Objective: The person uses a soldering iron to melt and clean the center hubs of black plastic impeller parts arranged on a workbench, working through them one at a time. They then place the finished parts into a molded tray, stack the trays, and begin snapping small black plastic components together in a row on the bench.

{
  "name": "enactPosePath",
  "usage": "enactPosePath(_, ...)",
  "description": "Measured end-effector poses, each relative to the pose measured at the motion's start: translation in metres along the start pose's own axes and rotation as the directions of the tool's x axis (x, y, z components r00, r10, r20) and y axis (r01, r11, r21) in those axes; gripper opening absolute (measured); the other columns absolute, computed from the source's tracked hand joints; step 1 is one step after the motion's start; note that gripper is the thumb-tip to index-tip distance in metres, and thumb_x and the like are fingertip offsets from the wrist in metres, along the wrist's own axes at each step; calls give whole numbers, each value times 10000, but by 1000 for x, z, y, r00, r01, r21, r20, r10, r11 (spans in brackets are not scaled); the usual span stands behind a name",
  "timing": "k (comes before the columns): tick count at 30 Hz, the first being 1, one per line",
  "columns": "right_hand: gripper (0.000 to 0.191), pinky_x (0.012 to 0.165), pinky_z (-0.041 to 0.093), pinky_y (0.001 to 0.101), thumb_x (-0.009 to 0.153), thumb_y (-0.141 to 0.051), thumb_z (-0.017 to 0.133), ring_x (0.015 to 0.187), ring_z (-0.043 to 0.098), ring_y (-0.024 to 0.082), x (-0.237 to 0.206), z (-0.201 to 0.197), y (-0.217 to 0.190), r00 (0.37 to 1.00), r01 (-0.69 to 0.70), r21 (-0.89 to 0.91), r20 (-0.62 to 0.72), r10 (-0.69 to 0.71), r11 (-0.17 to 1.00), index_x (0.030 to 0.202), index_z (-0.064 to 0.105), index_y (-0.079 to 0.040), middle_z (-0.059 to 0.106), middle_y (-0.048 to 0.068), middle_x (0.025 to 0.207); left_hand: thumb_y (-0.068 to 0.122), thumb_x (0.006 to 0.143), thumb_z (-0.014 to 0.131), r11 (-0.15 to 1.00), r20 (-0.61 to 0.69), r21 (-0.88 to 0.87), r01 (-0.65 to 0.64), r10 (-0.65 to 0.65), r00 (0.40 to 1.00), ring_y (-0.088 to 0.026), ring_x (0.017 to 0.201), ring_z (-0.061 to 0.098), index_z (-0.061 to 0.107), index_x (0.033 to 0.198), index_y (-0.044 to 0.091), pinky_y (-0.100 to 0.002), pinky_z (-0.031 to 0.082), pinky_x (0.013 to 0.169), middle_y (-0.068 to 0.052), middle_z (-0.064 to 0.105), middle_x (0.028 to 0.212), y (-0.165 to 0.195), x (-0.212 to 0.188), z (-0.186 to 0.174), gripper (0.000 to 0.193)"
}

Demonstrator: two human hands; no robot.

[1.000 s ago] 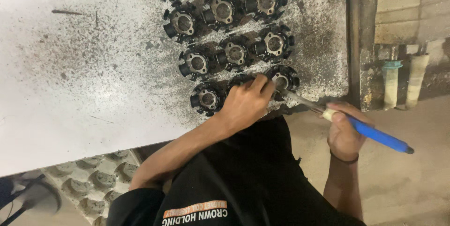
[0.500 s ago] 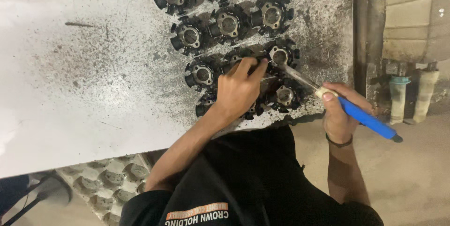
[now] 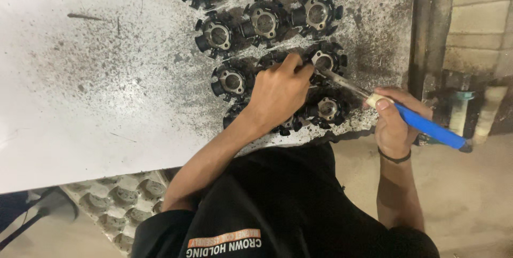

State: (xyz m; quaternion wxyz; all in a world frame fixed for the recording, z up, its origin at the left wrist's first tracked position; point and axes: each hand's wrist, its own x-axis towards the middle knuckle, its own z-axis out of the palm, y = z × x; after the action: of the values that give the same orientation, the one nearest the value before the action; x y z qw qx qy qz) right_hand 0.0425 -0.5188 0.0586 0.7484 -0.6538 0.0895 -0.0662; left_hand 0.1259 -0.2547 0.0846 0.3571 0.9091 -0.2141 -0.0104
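Several dark, round, toothed metal parts point(image 3: 264, 22) lie in rows on a white table point(image 3: 80, 103) spattered with black grime. My left hand point(image 3: 278, 95) rests on top of one part in the near rows, fingers curled over it and touching the neighbouring part point(image 3: 326, 60). My right hand point(image 3: 395, 124) grips a blue-handled tool point(image 3: 427, 127). Its thin metal tip point(image 3: 342, 81) reaches to that neighbouring part, right by my left fingertips. Another part point(image 3: 327, 109) sits just under the tool shaft.
A grey moulded tray with round cups point(image 3: 123, 199) sits below the table edge at the lower left. A dark vertical metal post point(image 3: 427, 33) runs along the table's right side, with a block wall point(image 3: 481, 22) and bare floor beyond.
My left hand has stayed on the parts. My right hand has brought the tool tip in closer to my left fingertips. The view has shifted slightly.
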Motion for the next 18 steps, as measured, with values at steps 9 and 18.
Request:
enactPosePath(9,243,790,592,382,1016,-76,738,850,712,294,11,0,-7,994,-113,118,22,111,987,1124,694,137,705,219,986,23,846,677,999,-23,-30,-14,14,1000,-312,737,714,734,1038,-24,-399,588,593,-160,603,940,1,1,3,206)
enactPosePath(18,243,774,604,397,1009,-78,747,851,717,288,3,-1,2,999,-40,119,-16,42,992,1139,695,120,712,217,1007,-6,851,658,1000,11,12,13,-13,1000,-305,775,719,717,1021,-38,-400,607,653,-161,613,980,2,0,10,183)
